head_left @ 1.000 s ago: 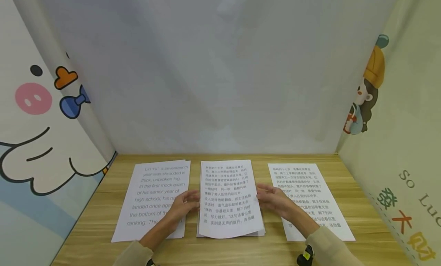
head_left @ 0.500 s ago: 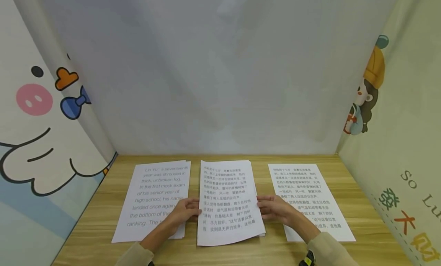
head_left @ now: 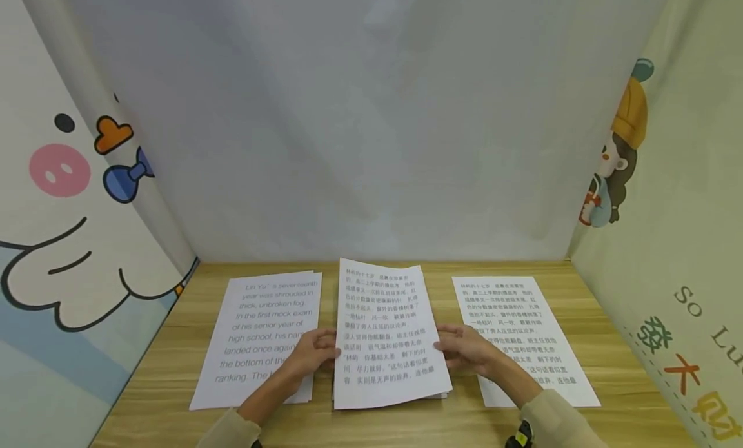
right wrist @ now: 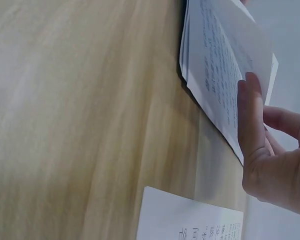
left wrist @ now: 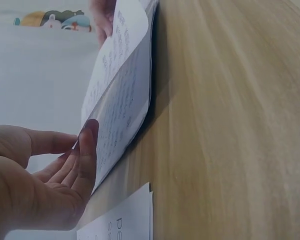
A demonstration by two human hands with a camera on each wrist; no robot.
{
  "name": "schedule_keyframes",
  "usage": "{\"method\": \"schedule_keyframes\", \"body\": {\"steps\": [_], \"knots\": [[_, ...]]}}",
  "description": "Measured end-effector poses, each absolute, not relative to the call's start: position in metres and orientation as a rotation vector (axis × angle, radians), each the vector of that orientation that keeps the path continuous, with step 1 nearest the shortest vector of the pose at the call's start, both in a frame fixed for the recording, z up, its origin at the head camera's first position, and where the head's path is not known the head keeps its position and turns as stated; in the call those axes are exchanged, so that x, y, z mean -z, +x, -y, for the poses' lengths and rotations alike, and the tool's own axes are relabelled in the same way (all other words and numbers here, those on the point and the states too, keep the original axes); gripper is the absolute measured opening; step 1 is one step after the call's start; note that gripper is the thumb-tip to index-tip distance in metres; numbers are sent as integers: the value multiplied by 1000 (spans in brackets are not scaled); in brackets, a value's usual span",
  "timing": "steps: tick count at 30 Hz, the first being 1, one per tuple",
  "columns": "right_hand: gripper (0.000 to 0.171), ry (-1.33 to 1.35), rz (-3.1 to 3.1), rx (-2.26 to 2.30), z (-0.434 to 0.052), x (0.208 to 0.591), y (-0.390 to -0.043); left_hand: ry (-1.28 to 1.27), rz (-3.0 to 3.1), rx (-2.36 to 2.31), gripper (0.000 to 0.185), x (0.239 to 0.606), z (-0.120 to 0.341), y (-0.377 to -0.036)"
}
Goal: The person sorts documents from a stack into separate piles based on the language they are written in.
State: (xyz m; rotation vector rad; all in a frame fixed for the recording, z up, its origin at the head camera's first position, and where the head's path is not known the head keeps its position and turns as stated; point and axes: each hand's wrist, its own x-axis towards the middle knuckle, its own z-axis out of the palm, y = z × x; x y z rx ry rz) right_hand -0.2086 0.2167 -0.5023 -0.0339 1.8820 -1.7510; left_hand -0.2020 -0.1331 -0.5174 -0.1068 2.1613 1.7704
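Note:
A printed sheet of paper (head_left: 383, 332) with Chinese text is raised over the middle stack of paper (right wrist: 210, 65), and it bends along its length. My left hand (head_left: 313, 354) pinches its left edge between thumb and fingers. On the opposite edge, my right hand (head_left: 467, 351) pinches it the same way. In the left wrist view, a gap shows between the lifted sheet and the printed pages under it, with the left fingers (left wrist: 87, 155) below the sheet. The right wrist view shows the right fingers (right wrist: 250, 115) beneath the sheet, beside the stack.
Left of the middle stack lies a pile of English-text sheets (head_left: 261, 319), partly under the left forearm. Chinese-text paper (head_left: 505, 306) lies on the right, partly behind the right forearm. The wooden table (head_left: 400, 428) meets a pale back wall (head_left: 371, 145) and side walls with cartoons.
The sheet shifted toward the person at first, then rose off the stack with its far edge higher. Both hands keep hold of its sides and have moved only slightly.

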Motion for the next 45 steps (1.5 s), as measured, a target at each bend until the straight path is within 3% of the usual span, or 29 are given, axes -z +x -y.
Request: {"method": "schedule_keyframes", "body": {"steps": [28, 45], "knots": [[69, 140, -1977, 1807, -268, 495, -200, 112, -2070, -1851, 54, 510, 89, -210], [76, 295, -1979, 1871, -328, 495, -183, 180, -1967, -1869, 51, 506, 28, -213]]}}
